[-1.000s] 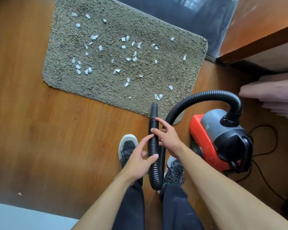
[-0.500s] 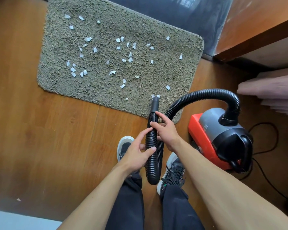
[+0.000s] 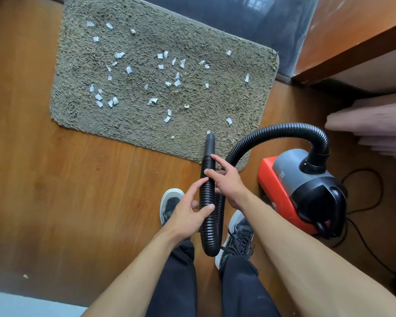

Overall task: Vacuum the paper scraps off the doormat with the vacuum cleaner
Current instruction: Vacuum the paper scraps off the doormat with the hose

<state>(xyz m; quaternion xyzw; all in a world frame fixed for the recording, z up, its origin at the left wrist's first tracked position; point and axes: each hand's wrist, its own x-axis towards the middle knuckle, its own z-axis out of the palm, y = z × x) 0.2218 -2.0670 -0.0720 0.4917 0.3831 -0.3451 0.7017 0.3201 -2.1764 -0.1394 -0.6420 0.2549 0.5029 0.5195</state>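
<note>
White paper scraps [image 3: 152, 101] lie scattered over the grey doormat [image 3: 215, 99], upper centre of the frame. The nozzle [image 3: 210, 143] sits at the mat's lower edge, with one scrap at its tip. Both hands grip the ribbed black hose [image 3: 207, 225] at centre, the left hand [image 3: 188, 216] below and the right hand [image 3: 226, 179] above. The red vacuum cleaner [image 3: 295, 179] stands on the wooden floor [image 3: 78, 191], right.

head cam | looks steeply down; close over floor [image 3: 55, 202]; doormat [image 3: 215, 104] ahead
</note>
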